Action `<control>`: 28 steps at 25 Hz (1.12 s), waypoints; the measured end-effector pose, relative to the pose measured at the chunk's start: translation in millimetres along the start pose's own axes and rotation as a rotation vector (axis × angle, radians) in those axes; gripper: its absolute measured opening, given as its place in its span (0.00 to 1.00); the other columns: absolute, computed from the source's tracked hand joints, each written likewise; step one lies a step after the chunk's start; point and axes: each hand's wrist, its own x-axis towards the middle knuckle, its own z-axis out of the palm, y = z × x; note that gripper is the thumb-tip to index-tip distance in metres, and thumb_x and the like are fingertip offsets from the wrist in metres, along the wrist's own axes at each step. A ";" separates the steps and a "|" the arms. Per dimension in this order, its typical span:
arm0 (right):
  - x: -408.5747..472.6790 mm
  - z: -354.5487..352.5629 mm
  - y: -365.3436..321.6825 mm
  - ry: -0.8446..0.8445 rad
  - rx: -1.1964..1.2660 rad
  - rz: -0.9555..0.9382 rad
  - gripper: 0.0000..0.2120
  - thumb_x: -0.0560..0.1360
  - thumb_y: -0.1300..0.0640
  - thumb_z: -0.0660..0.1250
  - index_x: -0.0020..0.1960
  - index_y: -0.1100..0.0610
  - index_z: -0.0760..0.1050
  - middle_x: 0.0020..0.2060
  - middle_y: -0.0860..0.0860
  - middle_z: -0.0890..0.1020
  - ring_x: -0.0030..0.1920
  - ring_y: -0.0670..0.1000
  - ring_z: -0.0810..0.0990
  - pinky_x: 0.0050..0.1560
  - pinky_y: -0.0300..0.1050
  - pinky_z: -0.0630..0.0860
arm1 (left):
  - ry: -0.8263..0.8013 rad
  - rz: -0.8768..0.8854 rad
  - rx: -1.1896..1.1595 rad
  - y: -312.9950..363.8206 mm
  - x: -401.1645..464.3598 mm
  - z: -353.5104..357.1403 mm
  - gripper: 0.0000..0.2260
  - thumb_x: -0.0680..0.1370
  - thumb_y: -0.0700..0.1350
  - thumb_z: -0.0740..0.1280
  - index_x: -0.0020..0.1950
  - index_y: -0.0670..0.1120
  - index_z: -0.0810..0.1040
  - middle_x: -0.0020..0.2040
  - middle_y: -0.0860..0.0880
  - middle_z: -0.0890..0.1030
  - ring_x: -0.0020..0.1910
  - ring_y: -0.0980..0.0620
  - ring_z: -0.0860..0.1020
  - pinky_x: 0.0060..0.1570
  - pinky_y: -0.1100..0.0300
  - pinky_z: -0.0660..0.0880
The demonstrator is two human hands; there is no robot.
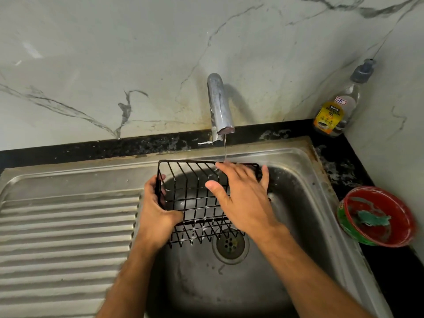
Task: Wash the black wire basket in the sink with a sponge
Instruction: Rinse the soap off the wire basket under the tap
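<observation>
You have one black wire basket (195,200) held over the basin of the single steel sink (298,180), just in front of the one chrome tap (218,104). A thin stream of water (225,148) runs from the spout onto the basket's far rim, close to your fingertips.

Your left hand (158,207) takes the basket's left end, fingers curled round the wire edge in a firm grip. Your right hand (243,193) lies flat across the basket's right side, fingers straight and spread, the grip wide and holding nothing.

One round drain (230,245) sits below the basket's near edge. To the left, the sink's ribbed draining board (64,237) carries nothing you are handling.

On the black table (339,164) at the right you have two things. One bottle of dishwash gel (337,111) stands in the back corner, with a grey cap and a yellow label; "GEL" can be read, the brand line above looks like "BAVS" but is too blurred to be sure, and a small white sticker above it bears handwriting like "6A". One red bowl (378,216) with a green outside sits nearer you, and in it lies one green scrub sponge (372,220), well apart from both hands.
</observation>
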 end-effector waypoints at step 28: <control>-12.4 14.7 58.2 -0.442 0.150 -0.053 0.45 0.71 0.68 0.68 0.75 0.31 0.56 0.78 0.40 0.59 0.77 0.46 0.56 0.71 0.55 0.64 | -0.311 -0.647 0.569 40.5 36.0 31.2 0.24 0.72 0.57 0.66 0.62 0.43 0.76 0.49 0.43 0.82 0.45 0.45 0.78 0.45 0.53 0.75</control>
